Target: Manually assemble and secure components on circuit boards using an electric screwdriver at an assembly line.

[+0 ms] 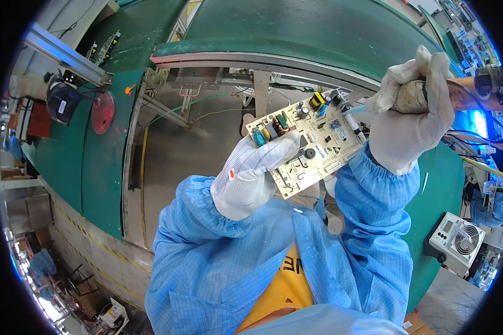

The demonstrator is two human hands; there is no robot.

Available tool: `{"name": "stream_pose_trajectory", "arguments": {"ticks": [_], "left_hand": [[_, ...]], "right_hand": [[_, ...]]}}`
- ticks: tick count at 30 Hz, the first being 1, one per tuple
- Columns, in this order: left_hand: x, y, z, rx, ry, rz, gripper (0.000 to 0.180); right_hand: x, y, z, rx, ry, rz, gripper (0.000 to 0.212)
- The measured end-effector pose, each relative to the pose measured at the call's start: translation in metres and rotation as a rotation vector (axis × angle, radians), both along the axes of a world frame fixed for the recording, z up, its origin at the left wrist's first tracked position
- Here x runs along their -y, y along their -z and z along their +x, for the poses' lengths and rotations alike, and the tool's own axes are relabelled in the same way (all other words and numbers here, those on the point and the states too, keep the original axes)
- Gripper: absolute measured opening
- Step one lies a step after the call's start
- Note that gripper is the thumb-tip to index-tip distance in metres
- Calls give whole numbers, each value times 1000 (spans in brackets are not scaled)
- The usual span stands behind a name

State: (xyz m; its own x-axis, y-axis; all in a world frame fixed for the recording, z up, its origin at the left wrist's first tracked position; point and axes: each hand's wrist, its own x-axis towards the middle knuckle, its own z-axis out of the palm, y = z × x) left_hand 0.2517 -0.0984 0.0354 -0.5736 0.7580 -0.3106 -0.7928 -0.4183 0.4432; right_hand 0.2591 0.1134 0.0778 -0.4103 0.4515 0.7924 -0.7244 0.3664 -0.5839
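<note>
Cream rectangular circuit board (307, 146) with coloured components, pinched at its edge by the white-gloved left hand (251, 173); gloved right hand (411, 120) fingers wrapped around a brown tool handle (458, 95).

- The circuit board (306, 144), held up by the left hand (254, 173), blocks the middle of the view.
- The right hand (411, 120) grips a tool handle (458, 94) just right of the board; only a narrow gap lies between them.
- The grey metal gap (190, 145) below the conveyor edge (262, 58) lies open, crossed by a green wire (195, 103).
- A small fan unit (455, 239) stands on the green worktop (439, 190) at lower right.
</note>
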Motion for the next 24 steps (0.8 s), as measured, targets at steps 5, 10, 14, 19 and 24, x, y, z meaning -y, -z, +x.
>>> {"name": "stream_pose_trajectory", "arguments": {"ticks": [5, 10, 14, 19, 24], "left_hand": [[1, -2, 0, -18, 10, 62, 35], [-2, -2, -1, -20, 11, 31, 36], [0, 6, -3, -8, -29, 32, 35], [1, 6, -9, -14, -103, 13, 34], [4, 6, -10, 1, -116, 19, 33]], "right_hand": [[1, -6, 3, 54, -191, -88, 36], [23, -18, -2, 44, 219, -172, 51], [16, -13, -3, -58, 118, -116, 50], [11, -3, -1, -115, 208, -53, 39], [10, -6, 3, -29, 112, -125, 36]]}}
